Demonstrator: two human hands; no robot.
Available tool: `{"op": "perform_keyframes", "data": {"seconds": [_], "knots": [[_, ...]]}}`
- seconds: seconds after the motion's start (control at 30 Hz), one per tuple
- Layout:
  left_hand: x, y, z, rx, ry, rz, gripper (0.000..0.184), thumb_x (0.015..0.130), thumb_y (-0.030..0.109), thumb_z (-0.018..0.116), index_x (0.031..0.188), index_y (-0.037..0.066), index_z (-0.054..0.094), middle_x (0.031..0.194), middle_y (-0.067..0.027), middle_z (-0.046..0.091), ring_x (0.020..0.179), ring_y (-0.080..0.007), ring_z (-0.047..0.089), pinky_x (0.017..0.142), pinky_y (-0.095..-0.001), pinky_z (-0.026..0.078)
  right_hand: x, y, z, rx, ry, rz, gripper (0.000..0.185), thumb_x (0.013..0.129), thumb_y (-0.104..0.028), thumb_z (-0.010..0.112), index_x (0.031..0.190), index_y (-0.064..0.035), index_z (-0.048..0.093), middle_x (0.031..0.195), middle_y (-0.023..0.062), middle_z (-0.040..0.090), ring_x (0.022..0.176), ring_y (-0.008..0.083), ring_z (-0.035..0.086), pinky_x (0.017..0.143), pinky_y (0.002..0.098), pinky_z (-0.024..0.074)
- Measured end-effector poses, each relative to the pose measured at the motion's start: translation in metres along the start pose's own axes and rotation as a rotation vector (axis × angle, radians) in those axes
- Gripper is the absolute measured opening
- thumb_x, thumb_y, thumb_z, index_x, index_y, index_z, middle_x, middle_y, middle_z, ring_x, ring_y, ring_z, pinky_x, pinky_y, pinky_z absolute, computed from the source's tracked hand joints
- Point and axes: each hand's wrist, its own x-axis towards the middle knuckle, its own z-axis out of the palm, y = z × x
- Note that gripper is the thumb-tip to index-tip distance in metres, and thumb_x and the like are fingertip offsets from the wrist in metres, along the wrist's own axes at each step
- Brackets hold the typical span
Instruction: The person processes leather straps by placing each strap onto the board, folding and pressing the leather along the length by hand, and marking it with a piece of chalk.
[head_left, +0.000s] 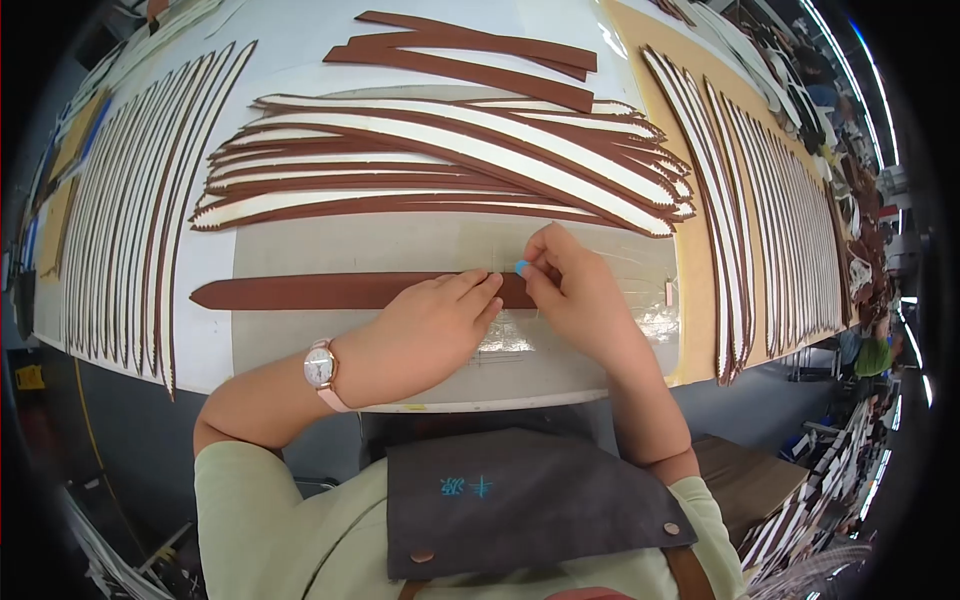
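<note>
A dark brown leather-like strip (320, 291) with a pointed left end lies lengthwise on the grey work mat (300, 345). My left hand (437, 322) rests flat on the strip, fingers stretched out towards its right part. Just right of those fingertips, my right hand (572, 292) is closed in a pinch on a small blue piece (521, 267) at the strip's upper edge. What the blue piece is, I cannot make out. The strip's right end is hidden by my right hand.
Beyond the mat lies a pile of brown-edged white strips (430, 160), with loose brown strips (470, 62) behind it. Rows of similar strips stand at the left (140, 210) and on the tan board (690, 330) at the right.
</note>
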Motion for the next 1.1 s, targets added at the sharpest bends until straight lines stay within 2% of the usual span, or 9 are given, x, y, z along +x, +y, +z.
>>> {"op": "perform_keyframes", "data": {"seconds": [0.1, 0.2, 0.3, 0.5, 0.7, 0.8, 0.9, 1.0, 1.1], "knots": [[0.000, -0.003, 0.003, -0.008, 0.035, 0.010, 0.040, 0.089, 0.007, 0.061, 0.127, -0.005, 0.065, 0.139, -0.0193, 0.061, 0.130, -0.0301, 0.058, 0.102, -0.0389, 0.054, 0.005, 0.012, 0.011, 0.039, 0.000, 0.056, 0.007, 0.092, -0.002, 0.064, 0.097, -0.0016, 0.059, 0.074, 0.0142, 0.066, 0.067, 0.0290, 0.065, 0.063, 0.0383, 0.0498], [-0.002, -0.003, 0.007, -0.016, 0.061, 0.011, 0.039, 0.089, 0.007, 0.060, 0.126, -0.005, 0.066, 0.139, -0.0188, 0.061, 0.129, -0.0297, 0.058, 0.103, -0.0392, 0.054, 0.006, 0.025, 0.020, 0.083, 0.008, 0.025, 0.007, 0.091, -0.003, 0.065, 0.097, -0.0015, 0.061, 0.076, 0.0143, 0.068, 0.067, 0.0260, 0.066, 0.063, 0.0360, 0.0506], [-0.002, -0.003, 0.006, -0.020, 0.058, 0.006, 0.039, 0.089, 0.007, 0.060, 0.126, -0.005, 0.066, 0.140, -0.0181, 0.061, 0.129, -0.0295, 0.058, 0.103, -0.0392, 0.054, 0.007, 0.028, 0.022, 0.052, 0.016, 0.005, 0.006, 0.090, -0.003, 0.065, 0.095, -0.0013, 0.062, 0.078, 0.0146, 0.069, 0.069, 0.0272, 0.068, 0.064, 0.0355, 0.0520], [-0.001, -0.003, 0.002, -0.028, 0.042, 0.008, 0.040, 0.089, 0.007, 0.059, 0.126, -0.005, 0.066, 0.139, -0.0176, 0.061, 0.130, -0.0293, 0.057, 0.103, -0.0392, 0.054, 0.005, 0.018, 0.025, -0.035, 0.036, 0.022, 0.006, 0.091, -0.005, 0.065, 0.095, -0.0017, 0.061, 0.080, 0.0181, 0.069, 0.074, 0.0344, 0.070, 0.066, 0.0409, 0.0536], [0.001, -0.004, 0.001, -0.085, -0.018, -0.005, 0.041, 0.088, 0.007, 0.060, 0.126, -0.005, 0.066, 0.138, -0.0178, 0.062, 0.130, -0.0296, 0.058, 0.102, -0.0388, 0.054, 0.007, 0.013, 0.034, -0.211, 0.073, -0.150, 0.006, 0.092, -0.005, 0.063, 0.092, -0.0013, 0.058, 0.080, 0.0203, 0.067, 0.075, 0.0429, 0.065, 0.067, 0.0467, 0.0524], [0.000, -0.005, 0.003, -0.074, 0.007, 0.007, 0.041, 0.087, 0.007, 0.060, 0.126, -0.005, 0.067, 0.138, -0.0182, 0.062, 0.130, -0.0301, 0.058, 0.102, -0.0389, 0.054, 0.004, 0.015, 0.032, -0.119, 0.102, -0.052, 0.004, 0.093, -0.004, 0.063, 0.094, -0.0010, 0.060, 0.080, 0.0173, 0.068, 0.070, 0.0351, 0.067, 0.065, 0.0412, 0.0527], [-0.002, -0.005, 0.006, -0.028, 0.048, 0.012, 0.041, 0.087, 0.008, 0.060, 0.125, -0.005, 0.067, 0.138, -0.0184, 0.062, 0.130, -0.0303, 0.058, 0.102, -0.0387, 0.054, -0.014, 0.026, 0.025, 0.168, 0.197, 0.081, 0.005, 0.094, -0.003, 0.065, 0.098, -0.0009, 0.062, 0.080, 0.0123, 0.068, 0.067, 0.0232, 0.065, 0.063, 0.0340, 0.0515], [-0.001, -0.004, 0.002, -0.017, 0.011, 0.009, 0.040, 0.089, 0.009, 0.060, 0.126, -0.004, 0.066, 0.140, -0.0182, 0.062, 0.133, -0.0293, 0.057, 0.103, -0.0377, 0.054, -0.030, 0.028, 0.035, 0.162, 0.191, 0.007, 0.009, 0.093, -0.002, 0.068, 0.101, -0.0008, 0.064, 0.081, 0.0085, 0.067, 0.068, 0.0146, 0.061, 0.062, 0.0290, 0.0497], [-0.001, -0.008, 0.001, -0.032, -0.017, 0.006, 0.039, 0.091, 0.010, 0.058, 0.128, -0.001, 0.066, 0.143, -0.0168, 0.061, 0.135, -0.0271, 0.056, 0.104, -0.0366, 0.054, -0.034, 0.029, 0.041, 0.002, 0.215, -0.162, 0.013, 0.089, 0.002, 0.068, 0.101, -0.0009, 0.064, 0.083, 0.0117, 0.065, 0.069, 0.0222, 0.063, 0.061, 0.0335, 0.0506]]}}
